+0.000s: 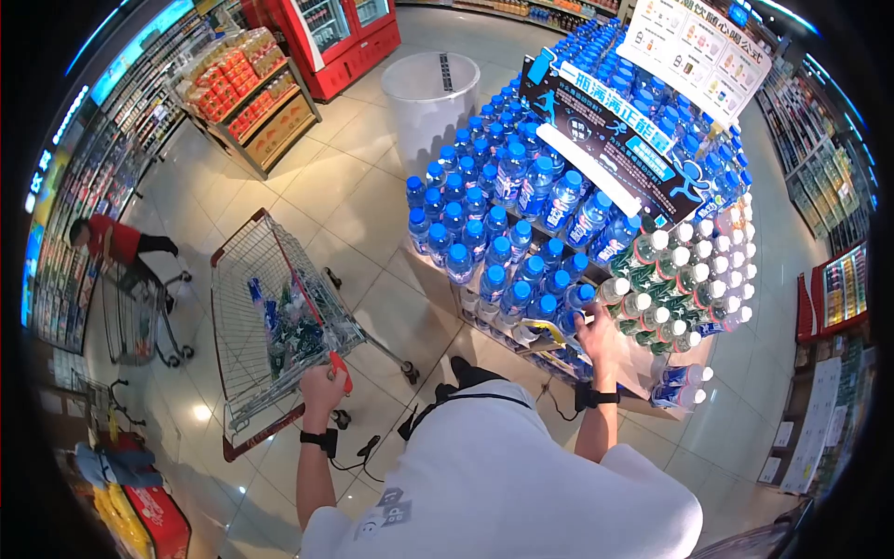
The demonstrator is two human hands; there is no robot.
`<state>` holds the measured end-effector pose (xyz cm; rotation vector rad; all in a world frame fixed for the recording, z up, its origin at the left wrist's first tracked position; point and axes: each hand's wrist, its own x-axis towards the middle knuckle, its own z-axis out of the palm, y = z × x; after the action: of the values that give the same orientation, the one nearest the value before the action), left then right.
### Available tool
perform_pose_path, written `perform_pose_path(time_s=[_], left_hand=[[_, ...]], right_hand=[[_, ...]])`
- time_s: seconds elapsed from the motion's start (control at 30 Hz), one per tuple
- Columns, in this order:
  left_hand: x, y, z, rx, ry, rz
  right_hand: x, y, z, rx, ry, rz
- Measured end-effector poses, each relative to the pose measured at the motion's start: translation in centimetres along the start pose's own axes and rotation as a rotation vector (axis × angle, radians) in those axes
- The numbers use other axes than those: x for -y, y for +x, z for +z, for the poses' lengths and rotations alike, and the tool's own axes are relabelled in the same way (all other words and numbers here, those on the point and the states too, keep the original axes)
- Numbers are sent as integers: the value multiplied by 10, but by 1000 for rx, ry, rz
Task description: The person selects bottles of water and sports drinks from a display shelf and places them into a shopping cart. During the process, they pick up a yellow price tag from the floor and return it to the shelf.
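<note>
My left hand is closed around the red handle of a shopping cart. In the cart's wire basket lie several bottles with blue and green labels, some seemingly in clear wrap. My right hand reaches to the front edge of a stacked drink display, its fingers closed at the top of a blue-capped bottle. More blue-capped bottles stand in rows to its left. White-capped bottles with green labels are just to its right. A yellow-edged tag sits beside the hand.
A printed sign board leans across the display. Behind it stands a large white round bin. Left of my cart, a person in red bends near another cart. A wooden stand holds red packages near a red fridge.
</note>
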<state>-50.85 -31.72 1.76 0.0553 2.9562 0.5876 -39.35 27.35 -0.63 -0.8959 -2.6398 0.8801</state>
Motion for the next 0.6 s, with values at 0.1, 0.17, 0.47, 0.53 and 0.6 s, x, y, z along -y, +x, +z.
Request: perform_pose_path(time_s=[0.1, 0.17, 0.47, 0.53, 0.6], left_hand=[[-1, 7, 6, -119, 62, 104], [-2, 11, 9, -79, 31, 65], [1, 28, 14, -66, 4, 4], [2, 28, 14, -76, -2, -2], [-2, 29, 10, -82, -4, 6]], right_hand=[[-5, 12, 9, 27, -17, -14], [18, 14, -4, 65, -71, -53], [35, 0, -8, 115, -195, -33], [30, -4, 5, 83, -195, -3], [23, -9, 16, -59, -159, -23]])
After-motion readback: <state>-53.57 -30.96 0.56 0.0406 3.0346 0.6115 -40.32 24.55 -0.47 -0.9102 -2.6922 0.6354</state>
